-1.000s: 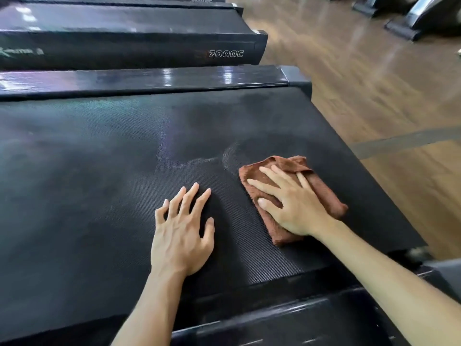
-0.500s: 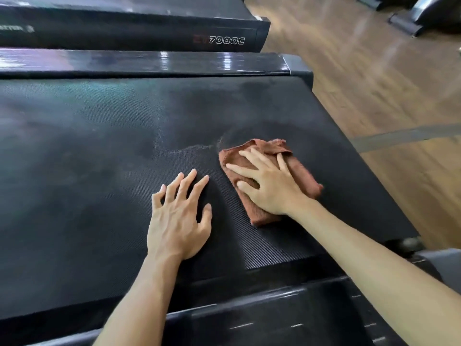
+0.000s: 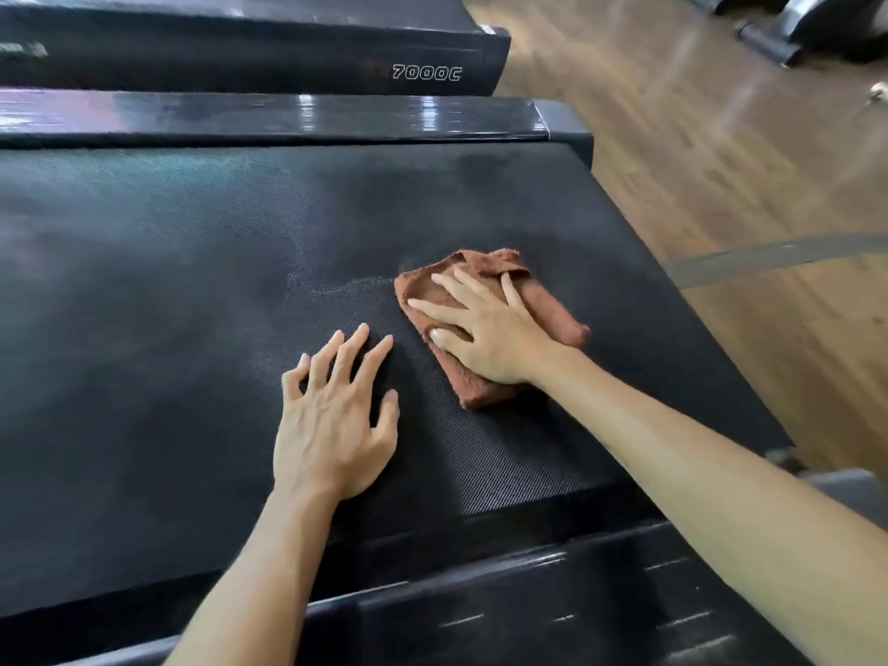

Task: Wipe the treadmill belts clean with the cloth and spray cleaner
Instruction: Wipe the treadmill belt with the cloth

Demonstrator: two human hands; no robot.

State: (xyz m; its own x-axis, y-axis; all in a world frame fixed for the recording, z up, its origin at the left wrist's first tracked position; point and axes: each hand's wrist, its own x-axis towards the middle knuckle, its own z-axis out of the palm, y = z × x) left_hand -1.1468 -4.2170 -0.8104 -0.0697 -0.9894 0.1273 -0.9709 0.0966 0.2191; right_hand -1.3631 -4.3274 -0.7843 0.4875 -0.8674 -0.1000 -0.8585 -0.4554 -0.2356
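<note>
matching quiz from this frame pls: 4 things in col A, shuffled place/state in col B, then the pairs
Column A
1. left hand
2. right hand
3. cloth
4. 7000C label

Column B
a. on the side of the neighbouring treadmill, at the top of the view
b. brown, bunched, lying on the belt
c. flat on the bare treadmill belt, fingers spread
d. pressing down on the cloth, fingers straight

Pairs: 1-c, 2-d, 3-b, 4-a
</note>
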